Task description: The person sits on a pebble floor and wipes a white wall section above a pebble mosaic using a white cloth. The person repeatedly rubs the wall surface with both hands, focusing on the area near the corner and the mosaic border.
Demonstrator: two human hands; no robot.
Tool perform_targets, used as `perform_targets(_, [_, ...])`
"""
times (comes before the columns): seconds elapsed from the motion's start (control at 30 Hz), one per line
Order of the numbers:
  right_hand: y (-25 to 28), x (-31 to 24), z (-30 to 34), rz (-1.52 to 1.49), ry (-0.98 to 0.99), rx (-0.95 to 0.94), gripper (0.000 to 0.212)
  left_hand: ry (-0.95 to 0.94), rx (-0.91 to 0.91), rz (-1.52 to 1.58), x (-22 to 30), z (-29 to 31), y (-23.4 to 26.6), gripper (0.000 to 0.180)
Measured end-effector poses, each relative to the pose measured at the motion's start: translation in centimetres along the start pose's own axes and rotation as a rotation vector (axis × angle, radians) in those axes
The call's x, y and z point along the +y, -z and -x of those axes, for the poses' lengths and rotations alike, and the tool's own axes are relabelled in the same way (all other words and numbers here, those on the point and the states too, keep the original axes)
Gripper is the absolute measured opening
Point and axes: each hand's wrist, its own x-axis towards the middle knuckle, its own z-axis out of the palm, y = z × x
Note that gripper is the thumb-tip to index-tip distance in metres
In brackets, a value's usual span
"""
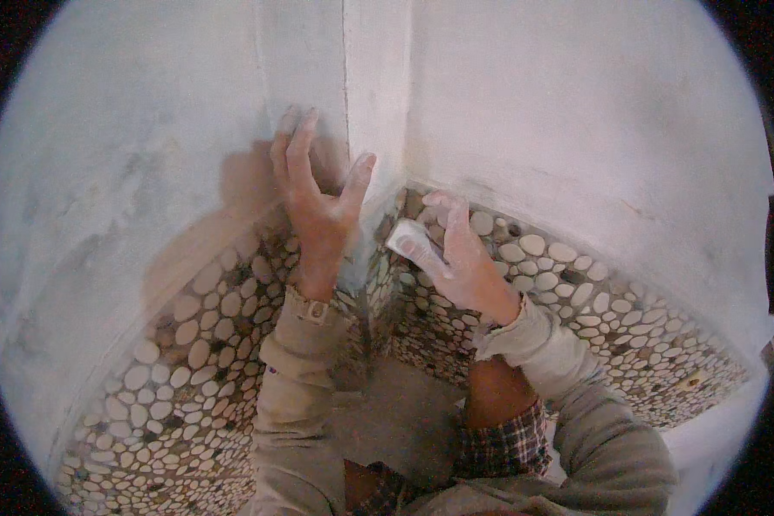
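My left hand is raised against the left white wall, fingers spread and nothing in it. Its fingertips seem to touch the wall beside a narrow vertical strip at the corner. In my right hand is a small white dusty block, pinched with the thumb along it. That hand sits just right of the corner, at the top edge of the pebble facing. Its fingers reach toward the base of the right white wall. White powder coats the fingers of both hands.
Pebble facing in cream and dark stones runs below both walls and meets at the corner. A grey surface lies low between my arms. My bent knee and checked shorts are close beneath the right forearm.
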Motion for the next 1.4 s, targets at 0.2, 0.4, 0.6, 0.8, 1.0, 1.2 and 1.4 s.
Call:
perform_targets(0.2, [6.2, -2.4, -4.4, 0.524, 0.289, -0.131, 0.035, -0.008, 0.016, -0.008, 0.0, 0.0, 0.0, 0.069])
perform_targets(0.4, [11.7, -3.5, -10.8, 1.082, 0.714, -0.073, 0.041, 0.026, 0.017, 0.029, 0.6, -0.1, -0.1, 0.070])
perform_targets(0.6, [12.4, -6.5, -18.8, 1.025, 0.855, -0.021, 0.031, 0.021, 0.019, 0.011, 0.3, 0.0, 0.0, 0.070])
perform_targets(0.8, [11.1, -4.9, -21.4, 1.212, 0.940, 0.058, 0.028, 0.044, 0.017, 0.036, 0.4, -0.1, 0.0, 0.070])
perform_targets(1.0, [11.1, -5.4, -21.0, 1.241, 0.980, 0.058, 0.029, 0.047, 0.022, 0.060, 0.2, -0.1, 0.2, 0.069])
perform_targets(1.2, [11.4, -5.3, -21.5, 1.402, 1.001, 0.129, 0.028, 0.003, 0.043, 0.076, -0.1, -0.2, 0.1, 0.068])
perform_targets(1.4, [12.5, -6.4, -22.7, 1.368, 0.899, 0.010, 0.026, 0.005, 0.023, 0.006, -0.1, 0.0, 0.1, 0.069])
